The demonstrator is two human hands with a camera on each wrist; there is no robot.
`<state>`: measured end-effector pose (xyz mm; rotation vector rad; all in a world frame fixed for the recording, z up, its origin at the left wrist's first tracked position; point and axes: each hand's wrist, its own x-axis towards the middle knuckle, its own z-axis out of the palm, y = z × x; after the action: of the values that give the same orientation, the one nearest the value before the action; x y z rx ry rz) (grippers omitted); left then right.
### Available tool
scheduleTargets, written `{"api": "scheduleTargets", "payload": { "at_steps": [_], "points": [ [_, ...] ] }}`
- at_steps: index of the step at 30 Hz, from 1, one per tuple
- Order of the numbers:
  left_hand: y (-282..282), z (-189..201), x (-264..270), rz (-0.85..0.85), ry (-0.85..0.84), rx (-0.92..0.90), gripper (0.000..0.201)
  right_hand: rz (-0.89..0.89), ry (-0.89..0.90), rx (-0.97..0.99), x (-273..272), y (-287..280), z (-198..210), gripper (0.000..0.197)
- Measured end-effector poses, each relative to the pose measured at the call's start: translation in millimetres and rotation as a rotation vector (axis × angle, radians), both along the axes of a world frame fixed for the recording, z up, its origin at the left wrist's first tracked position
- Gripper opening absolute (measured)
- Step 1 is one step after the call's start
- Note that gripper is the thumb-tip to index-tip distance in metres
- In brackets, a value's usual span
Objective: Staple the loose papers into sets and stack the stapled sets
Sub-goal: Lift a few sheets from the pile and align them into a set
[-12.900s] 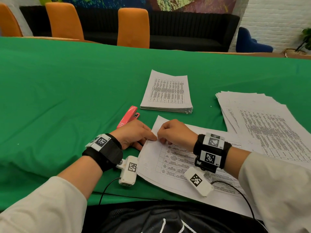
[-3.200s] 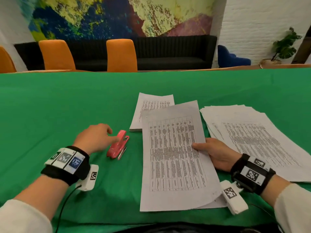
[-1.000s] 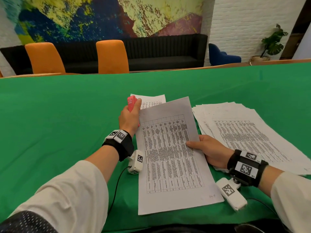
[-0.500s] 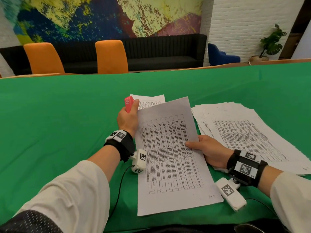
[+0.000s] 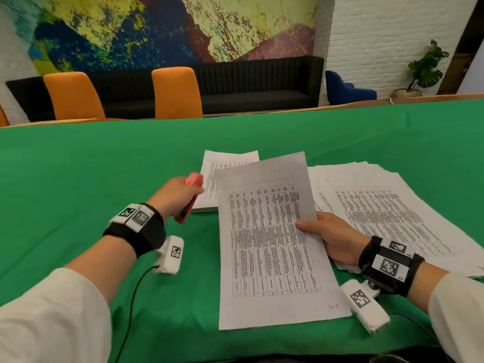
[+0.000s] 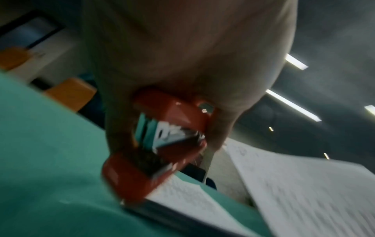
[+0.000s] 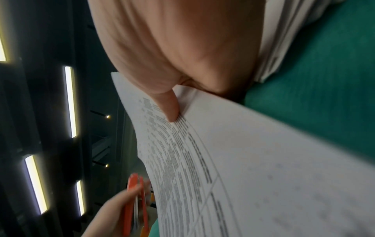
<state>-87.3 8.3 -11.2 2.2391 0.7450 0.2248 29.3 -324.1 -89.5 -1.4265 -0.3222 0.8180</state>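
At a green-covered table (image 5: 78,179), a person's right hand (image 5: 332,235) lifts a set of printed sheets (image 5: 267,231) by its right edge, thumb (image 7: 169,107) pressed on the printed face and the other fingers hidden beneath, clamping the pages between them. The near end of the set rests on the cloth while the far end rises clear. The left hand (image 5: 174,196) is wrapped around a red stapler (image 5: 190,195), held just left of the set's far corner and apart from it; its mouth stands slightly agape in the left wrist view (whether a staple already sits in the corner cannot be told). The sheets look light and floppy, likely to sag or fan apart unless pinched close to an edge, so a hold nearer the corner being stapled would probably steady them best. A finished pile (image 5: 225,163) lies behind the set; the loose papers (image 5: 392,205) spread to its right.
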Motion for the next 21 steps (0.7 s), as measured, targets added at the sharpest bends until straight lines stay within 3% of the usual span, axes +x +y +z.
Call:
{"api": "scheduleTargets", "payload": {
  "at_steps": [5,8,10,11,13,15,17,21],
  "points": [
    [9,-31,-33,-0.270,0.401,0.337,0.014,-0.058,0.033,0.028,13,0,10,0.035],
    [8,-43,-39,-0.335,0.514,0.469,0.030,-0.072,0.031,0.032,19,1,27,0.034],
    [7,-37,-39,-0.314,0.347,0.425,0.041,-0.058,0.015,0.055,24,6,43,0.033],
    [4,-30,-38,-0.281,0.177,0.273,0.043,-0.048,0.001,0.070,28,10,52,0.033],
    [-6,-12,-33,-0.212,-0.138,-0.197,0.041,-0.040,-0.023,0.104,39,23,69,0.035],
    [-17,1,-23,-0.209,-0.266,-0.508,0.035,-0.053,-0.046,0.125,53,42,87,0.037],
    [-25,2,-10,-0.220,-0.289,-0.538,0.035,-0.062,-0.069,0.137,65,65,102,0.037],
    [-17,-4,24,-0.047,-0.349,-0.458,0.033,-0.084,-0.125,0.117,82,109,124,0.033]
  ]
}}
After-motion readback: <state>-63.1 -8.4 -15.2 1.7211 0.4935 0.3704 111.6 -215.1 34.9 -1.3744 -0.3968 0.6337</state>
